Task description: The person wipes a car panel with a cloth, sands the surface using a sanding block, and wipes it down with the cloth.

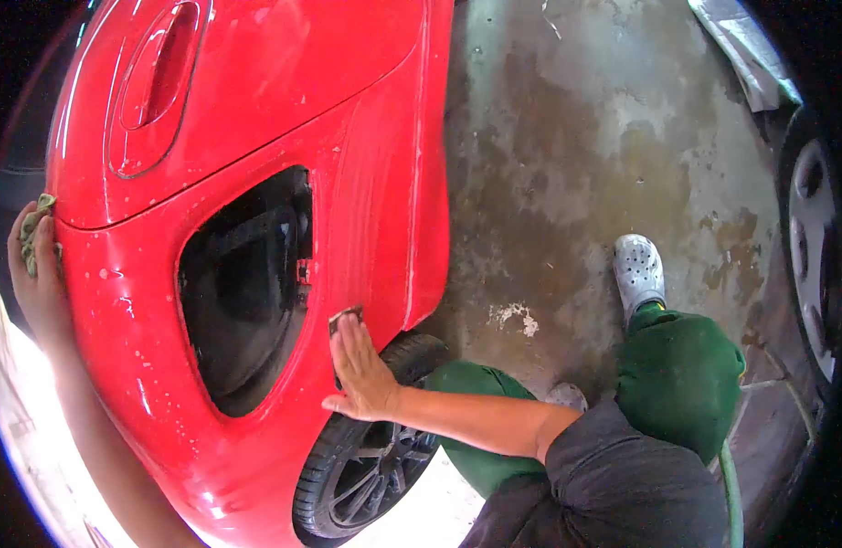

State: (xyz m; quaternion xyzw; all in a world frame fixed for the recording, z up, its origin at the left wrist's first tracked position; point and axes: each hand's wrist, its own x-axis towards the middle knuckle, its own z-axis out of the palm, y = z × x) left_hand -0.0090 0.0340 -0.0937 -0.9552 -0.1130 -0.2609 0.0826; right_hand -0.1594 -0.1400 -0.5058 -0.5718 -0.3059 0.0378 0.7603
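A crumpled greenish cloth is gripped in my left hand, at the far left edge of the red car body. My right hand lies with fingers together and thumb out on the red body panel, just above the front wheel arch. Under its fingertips is a small dark piece of sandpaper, pressed against the paint; most of it is hidden. Pale streaks and whitish spots mark the panel. Between the hands lies the dark headlight opening.
Below my right forearm is the car's wheel. My green-trousered knees and a grey clog are to the right, on a wet, stained concrete floor. Another car's wheel stands at the right edge, with a hose near my leg.
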